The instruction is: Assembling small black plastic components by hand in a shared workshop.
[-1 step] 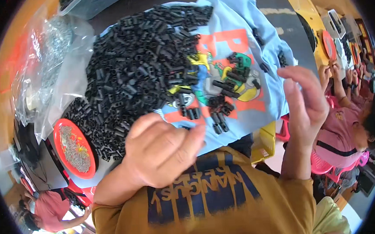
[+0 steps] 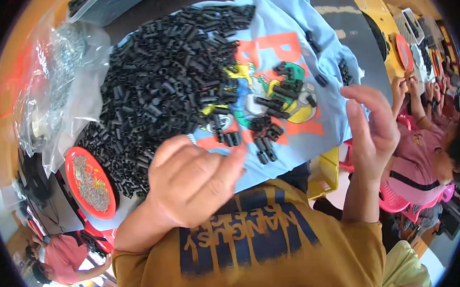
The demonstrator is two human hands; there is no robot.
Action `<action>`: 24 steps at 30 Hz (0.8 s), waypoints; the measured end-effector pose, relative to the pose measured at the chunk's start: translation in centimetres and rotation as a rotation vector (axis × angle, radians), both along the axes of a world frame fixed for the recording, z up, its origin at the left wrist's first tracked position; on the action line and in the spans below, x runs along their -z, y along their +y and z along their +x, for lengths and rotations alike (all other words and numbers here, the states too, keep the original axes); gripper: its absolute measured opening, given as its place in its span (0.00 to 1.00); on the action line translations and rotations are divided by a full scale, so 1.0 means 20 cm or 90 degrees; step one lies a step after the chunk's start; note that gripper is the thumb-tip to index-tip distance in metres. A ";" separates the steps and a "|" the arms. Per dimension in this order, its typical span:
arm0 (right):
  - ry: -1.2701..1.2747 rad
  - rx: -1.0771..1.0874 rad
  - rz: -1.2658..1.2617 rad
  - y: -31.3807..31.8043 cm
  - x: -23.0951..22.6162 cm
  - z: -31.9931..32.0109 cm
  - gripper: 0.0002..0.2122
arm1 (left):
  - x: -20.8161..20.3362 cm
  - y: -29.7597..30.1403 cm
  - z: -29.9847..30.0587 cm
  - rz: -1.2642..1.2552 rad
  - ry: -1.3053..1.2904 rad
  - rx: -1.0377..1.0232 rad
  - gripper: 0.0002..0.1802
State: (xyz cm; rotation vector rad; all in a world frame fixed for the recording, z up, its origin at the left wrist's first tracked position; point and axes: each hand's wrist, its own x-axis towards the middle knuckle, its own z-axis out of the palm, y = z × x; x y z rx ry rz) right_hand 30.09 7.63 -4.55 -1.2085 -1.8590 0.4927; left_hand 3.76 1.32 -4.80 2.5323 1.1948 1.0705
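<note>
Short, hollow black tubes (image 2: 153, 90) heaped toward cloth's (image 2: 334, 121) left edge. Left hand (image 2: 190, 183) curled, contents unclear; right hand (image 2: 372, 127) half-spread, looks empty.

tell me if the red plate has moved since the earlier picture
No. The red plate shows no shift in any direction: it sits in the same place beside the clear plastic bag.

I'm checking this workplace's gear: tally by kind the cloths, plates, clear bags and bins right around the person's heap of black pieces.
Light blue printed fabric cloth: 1
Red rimmed plate: 1
Clear plastic bag: 1
Bins: 2, one yellow plastic bin and one grey plastic bin
Total: 5, leaving out the small black pieces, too many to count
</note>
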 end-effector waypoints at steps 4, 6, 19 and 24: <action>-0.059 0.050 -0.014 -0.03 0.14 0.14 0.07 | -0.03 0.05 0.06 0.004 0.077 -0.023 0.18; -0.123 0.008 0.045 -0.02 0.18 0.17 0.08 | -0.05 0.09 0.10 -0.004 0.103 -0.038 0.18; -0.152 -0.022 0.088 0.00 0.21 0.20 0.10 | 0.03 0.29 0.22 -0.108 0.274 -0.057 0.11; -0.150 -0.021 0.080 0.00 0.20 0.20 0.10 | 0.03 0.29 0.21 -0.079 0.289 -0.057 0.11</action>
